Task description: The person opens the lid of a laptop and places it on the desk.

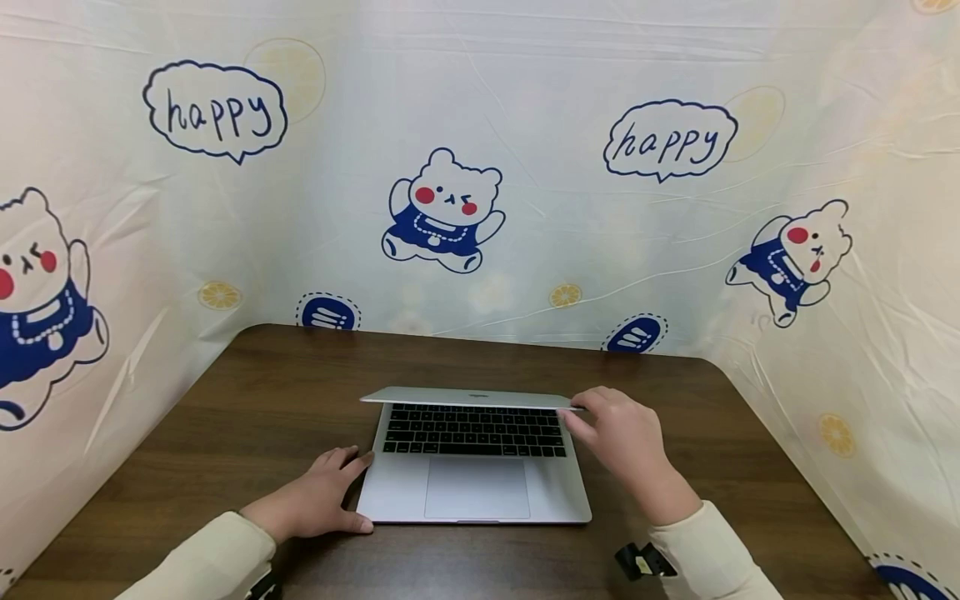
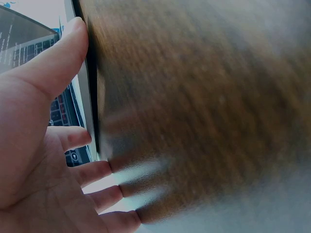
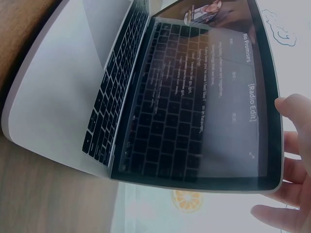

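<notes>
A silver laptop [image 1: 555, 492] sits on the wooden table, its lid [image 1: 442, 397] partly raised and tilted forward over the black keyboard [image 1: 472, 429]. My right hand [image 1: 622, 437] grips the lid's right corner between thumb and fingers. From the right wrist view, the lit screen [image 3: 228, 111] shows lines of text and reflects the keys; the thumb lies at the rim. At the laptop's left side, my left hand [image 1: 318, 496] rests with fingers spread, thumb by the front corner and index finger against the side edge. The left wrist view shows its other fingertips [image 2: 124, 223] on the table.
The brown table [image 1: 247, 400] extends around the laptop on all sides. A pale curtain [image 1: 540, 250] printed with bears and "happy" bubbles hangs behind and along both sides. A black strap [image 1: 643, 562] is by the right sleeve.
</notes>
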The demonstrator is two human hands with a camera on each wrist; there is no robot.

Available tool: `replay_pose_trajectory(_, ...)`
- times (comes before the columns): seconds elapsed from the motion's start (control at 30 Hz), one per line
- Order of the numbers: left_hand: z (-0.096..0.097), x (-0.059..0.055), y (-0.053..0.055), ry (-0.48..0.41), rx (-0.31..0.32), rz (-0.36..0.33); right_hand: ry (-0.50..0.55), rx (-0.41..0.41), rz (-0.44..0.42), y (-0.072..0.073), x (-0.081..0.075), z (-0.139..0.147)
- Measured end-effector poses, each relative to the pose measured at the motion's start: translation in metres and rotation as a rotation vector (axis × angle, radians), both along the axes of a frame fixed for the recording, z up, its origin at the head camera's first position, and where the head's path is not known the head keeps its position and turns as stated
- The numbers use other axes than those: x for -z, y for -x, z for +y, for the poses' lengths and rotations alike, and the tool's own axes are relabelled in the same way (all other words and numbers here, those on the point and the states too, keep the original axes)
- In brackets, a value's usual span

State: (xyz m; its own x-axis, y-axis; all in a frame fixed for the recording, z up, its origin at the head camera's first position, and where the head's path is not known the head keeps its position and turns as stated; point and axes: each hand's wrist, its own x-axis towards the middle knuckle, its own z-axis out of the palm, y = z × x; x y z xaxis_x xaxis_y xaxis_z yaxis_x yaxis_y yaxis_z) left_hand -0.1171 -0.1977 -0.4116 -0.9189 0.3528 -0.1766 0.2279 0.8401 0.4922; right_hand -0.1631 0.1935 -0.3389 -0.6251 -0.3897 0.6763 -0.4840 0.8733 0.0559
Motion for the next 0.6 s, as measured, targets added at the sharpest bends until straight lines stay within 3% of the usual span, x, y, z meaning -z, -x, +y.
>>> replay_pose_trajectory(0.6,0.0,0.0,0.0,0.001,-0.011,-0.016,0.05,0.057,-0.054,0.003,-0.003,0.011)
